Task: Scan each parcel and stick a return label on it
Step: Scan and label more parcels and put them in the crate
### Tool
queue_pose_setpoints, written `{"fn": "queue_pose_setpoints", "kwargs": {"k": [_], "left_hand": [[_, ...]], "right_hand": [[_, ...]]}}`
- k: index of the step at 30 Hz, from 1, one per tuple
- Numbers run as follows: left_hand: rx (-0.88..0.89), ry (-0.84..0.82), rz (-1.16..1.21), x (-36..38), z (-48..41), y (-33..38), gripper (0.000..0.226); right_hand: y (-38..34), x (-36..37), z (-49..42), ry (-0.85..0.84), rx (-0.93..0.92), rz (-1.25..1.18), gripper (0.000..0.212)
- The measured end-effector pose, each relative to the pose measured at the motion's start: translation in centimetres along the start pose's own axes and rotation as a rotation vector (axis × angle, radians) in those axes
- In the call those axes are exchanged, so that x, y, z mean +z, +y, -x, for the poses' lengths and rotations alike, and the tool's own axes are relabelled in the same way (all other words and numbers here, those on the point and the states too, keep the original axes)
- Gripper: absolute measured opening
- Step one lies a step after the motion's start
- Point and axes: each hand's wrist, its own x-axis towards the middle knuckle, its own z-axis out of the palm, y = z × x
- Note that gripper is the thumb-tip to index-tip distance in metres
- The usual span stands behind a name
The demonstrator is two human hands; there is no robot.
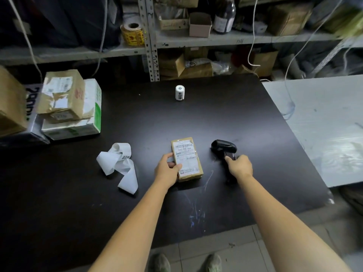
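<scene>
The scanning step is in hand, by my reading. A small brown parcel (pixel 187 156) lies flat on the dark surface (pixel 225 107), about midway between the side edges and somewhat toward the near edge, its printed shipping label facing up. The left hand (pixel 167 170) holds it by the left long side, thumb on top and fingers curled at the edge, steadying it. Just right of the parcel, apart from it, is the black scanner (pixel 224 147), its head toward the far edge; the right hand (pixel 240 166) is wrapped round its handle, fingers closed on the grip; whether the scanner rests on the surface or is just clear of it I cannot tell.

The roll of labels (pixel 179 92) stands upright well beyond the parcel, close to the far edge; a loose curl of white paper strip (pixel 119 163) lies left of the left hand; a stack of boxes (pixel 66 103) sits at the far left corner, likely other parcels.

The next move, as I judge it, calls for raising the scanner and turning its head down onto the barcode at the far end of the parcel's label, with the left hand holding the parcel flat and off the barcode; only after that does a label need peeling from the roll and pressing on; I can make out no return label on this parcel, though the print is too small to read surely.
</scene>
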Motion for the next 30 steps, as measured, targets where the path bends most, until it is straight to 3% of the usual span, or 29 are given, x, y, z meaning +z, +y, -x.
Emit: {"fn": "queue_pose_setpoints", "kwargs": {"k": [8,13,18,25,30], "left_hand": [[-0.013,-0.003,-0.024,-0.2,-0.5,0.1,0.05],[-0.043,0.028,0.013,0.0,-0.1,0.0,0.048],[0.009,0.001,-0.007,0.7,0.2,-0.3,0.058],[0.038,0.006,-0.065,1.5,-0.1,0.5,0.059],[0.026,0.006,-0.093,1.6,-0.3,0.8,0.057]], "right_hand": [[-2.2,0.2,2.2,-0.126,-0.176,-0.099,0.023],[-4.7,-1.6,4.9,-0.217,-0.259,-0.237,0.04],[-6.6,-2.6,6.1,-0.305,-0.32,-0.251,0.013],[-8.5,-2.9,7.9,-0.426,-0.286,-0.407,0.02],[-9.4,-3.5,9.1,-0.409,-0.299,-0.315,0.023]]}}
